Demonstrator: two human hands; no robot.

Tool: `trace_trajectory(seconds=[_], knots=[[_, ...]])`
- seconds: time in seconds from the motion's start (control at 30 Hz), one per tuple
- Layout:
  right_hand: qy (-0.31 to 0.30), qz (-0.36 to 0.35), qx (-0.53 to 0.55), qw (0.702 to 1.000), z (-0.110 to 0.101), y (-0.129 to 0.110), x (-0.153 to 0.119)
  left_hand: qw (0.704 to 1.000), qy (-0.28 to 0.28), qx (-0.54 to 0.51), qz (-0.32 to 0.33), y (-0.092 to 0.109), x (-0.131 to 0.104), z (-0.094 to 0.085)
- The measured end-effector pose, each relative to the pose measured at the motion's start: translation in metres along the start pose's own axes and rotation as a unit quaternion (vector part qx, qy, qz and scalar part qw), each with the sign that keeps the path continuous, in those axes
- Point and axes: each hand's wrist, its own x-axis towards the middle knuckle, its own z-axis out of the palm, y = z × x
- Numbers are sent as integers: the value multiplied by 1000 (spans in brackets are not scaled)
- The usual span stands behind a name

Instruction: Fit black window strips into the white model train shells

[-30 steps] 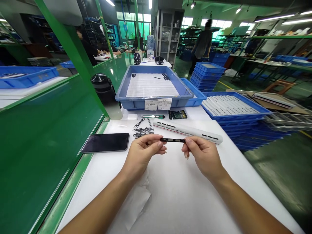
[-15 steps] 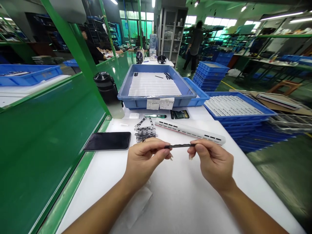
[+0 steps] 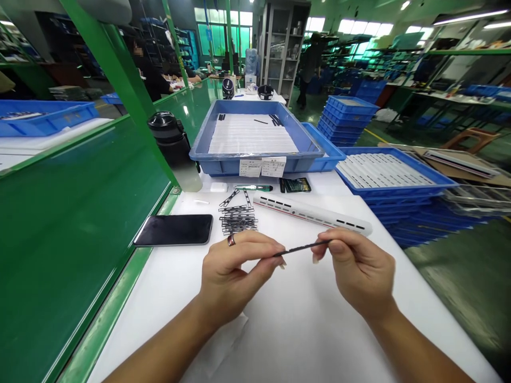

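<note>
Leftmost, the phone (image 3: 173, 230) lay on the desk (image 3: 303, 324), well to the left of the white slotted bar (image 3: 311, 211), with the pile of black frames (image 3: 238, 217) just left of the bar. On the bar's near side, the left hand (image 3: 235, 274) pinched one end of a thin black strip (image 3: 302, 248), thumb and fingers closed. Raised in front of the bar, the strip slanted up to the right hand (image 3: 361, 268), whose closed fingertips gripped its other end.

Windows (image 3: 217, 40) glow green (rather brightly) behind shelving (image 3: 186, 50).
</note>
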Motion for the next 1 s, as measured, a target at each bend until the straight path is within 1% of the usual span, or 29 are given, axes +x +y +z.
trace_trajectory(seconds=[0.07,0.1,0.17,0.2,0.23,0.3,0.33,0.37,0.4,0.47,0.5,0.57,0.6,0.63,0.7,0.77,0.8,0.87,0.93,1.0], knots=[[-32,50,43,997,-4,3,3,1000,-1,26,13,1,2,-2],[-60,79,68,993,-7,4,6,999,-13,41,20,2,3,-3],[-145,146,121,971,-13,5,11,995,-68,67,32,4,6,-5],[-206,182,145,950,-16,5,14,991,-106,71,44,4,8,-5],[-274,220,163,922,-18,5,16,986,-143,66,57,4,9,-5],[-394,286,200,850,-19,2,17,976,-203,42,72,4,11,-4],[-432,308,218,819,-18,1,17,972,-223,29,70,3,11,-4],[-454,323,234,797,-16,0,15,969,-239,19,58,2,11,-4],[-460,332,251,784,-13,-1,14,967,-252,11,39,2,11,-4],[-453,345,285,771,-7,0,10,963,-269,-3,6,0,11,-4],[-444,350,296,770,-4,1,8,963,-269,-9,-9,-1,11,-5],[-413,353,310,780,1,2,5,966,-253,-18,-39,-2,11,-6],[-390,347,310,795,3,2,4,969,-238,-23,-55,-3,11,-6],[-363,333,302,816,5,2,4,972,-223,-28,-72,-5,11,-6],[-304,286,264,869,8,-1,2,974,-195,-46,-101,-7,9,-3],[-257,218,192,922,11,-4,0,977,-170,-67,-113,-8,7,0],[-240,183,153,941,12,-6,-1,979,-155,-74,-115,-9,5,2],[-215,124,85,965,13,-9,-2,983,-120,-77,-119,-10,3,6],[-194,78,41,977,14,-11,-3,986,-94,-66,-123,-10,0,9],[-176,48,15,983,16,-11,-3,989,-82,-50,-115,-10,-1,10]])
